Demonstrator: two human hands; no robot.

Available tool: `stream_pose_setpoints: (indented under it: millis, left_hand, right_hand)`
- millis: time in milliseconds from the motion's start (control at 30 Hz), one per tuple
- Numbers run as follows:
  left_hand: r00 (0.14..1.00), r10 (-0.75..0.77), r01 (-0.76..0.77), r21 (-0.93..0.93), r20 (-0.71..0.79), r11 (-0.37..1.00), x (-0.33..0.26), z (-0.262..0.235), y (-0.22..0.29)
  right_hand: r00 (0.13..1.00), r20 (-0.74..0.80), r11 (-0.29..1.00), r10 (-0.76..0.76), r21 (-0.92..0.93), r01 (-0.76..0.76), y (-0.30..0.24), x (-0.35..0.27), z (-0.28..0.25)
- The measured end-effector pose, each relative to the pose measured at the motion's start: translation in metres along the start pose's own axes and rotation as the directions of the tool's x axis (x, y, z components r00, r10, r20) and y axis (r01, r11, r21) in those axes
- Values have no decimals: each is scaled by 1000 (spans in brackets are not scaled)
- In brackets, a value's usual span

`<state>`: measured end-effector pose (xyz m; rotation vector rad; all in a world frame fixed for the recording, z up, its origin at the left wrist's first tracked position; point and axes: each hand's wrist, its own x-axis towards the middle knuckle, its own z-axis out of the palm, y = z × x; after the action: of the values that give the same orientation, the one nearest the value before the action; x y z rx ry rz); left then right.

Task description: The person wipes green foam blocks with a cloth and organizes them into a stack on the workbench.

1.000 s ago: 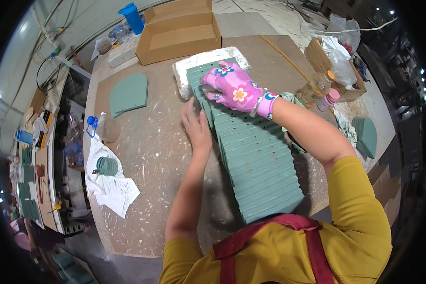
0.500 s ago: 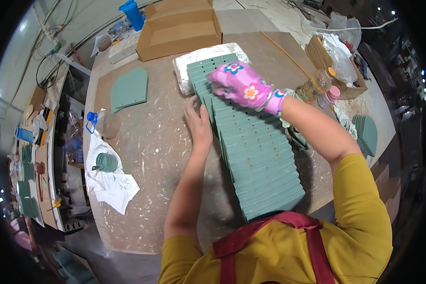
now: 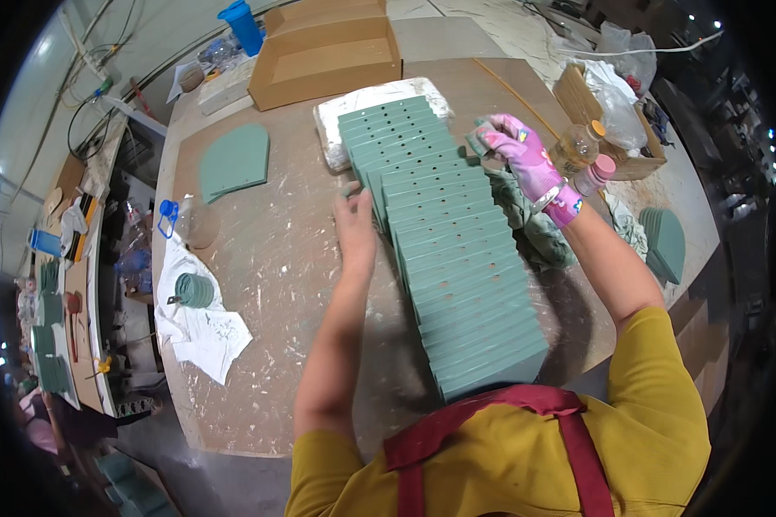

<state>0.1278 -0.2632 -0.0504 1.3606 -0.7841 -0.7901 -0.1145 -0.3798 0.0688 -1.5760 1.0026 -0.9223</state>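
A long overlapping row of green panels [image 3: 457, 250] with small drilled holes slants across the table, its far end lying on a white block [image 3: 329, 138]. My bare left hand [image 3: 354, 226] is beside the row's left edge, fingers loosely bent and apart from the thumb; a fingertip looks greenish. To the right of the row, my right hand [image 3: 526, 159] wears a pink flowered glove. Its fingers are pinched around something small and greenish, which I cannot make out. Under that wrist lies a crumpled green cloth [image 3: 543, 239].
A single green panel [image 3: 235, 164] lies at left, near a white cloth [image 3: 203, 332] bearing a small green roll [image 3: 195, 293]. An open cardboard box [image 3: 328, 65] stands at the back. Bottles [image 3: 578, 148] and a carton of plastic bags [image 3: 612, 121] are at right, above more green panels [image 3: 662, 246].
My gloved right hand has moved off the panels to the right, uncovering the far rows of holes. The left hand stays by the edge, its fingers now more bent.
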Motion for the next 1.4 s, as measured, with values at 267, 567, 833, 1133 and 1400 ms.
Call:
stream_pose_setpoints:
  millis: [267,567,833,1133,1400]
  left_hand:
    - [988,133,-134,-9,-79,991,-1,15,-12]
    - [991,108,-107,12,-85,994,0,16,-8]
    - [992,92,-91,21,-81,996,2,10,-5]
    - [995,-97,95,-72,-23,993,-24,-9,15]
    - [924,-178,156,91,339,984,-118,0,34]
  right_hand:
    - [668,554,485,-497,-462,743,-57,30,91]
    - [572,704,269,-420,-506,820,-55,45,95]
    - [647,663,318,-377,-564,762,-51,44,76]
    - [978,-91,886,189,445,-130,16,-15,-9]
    - [949,94,484,301,843,-237,34,-35,9]
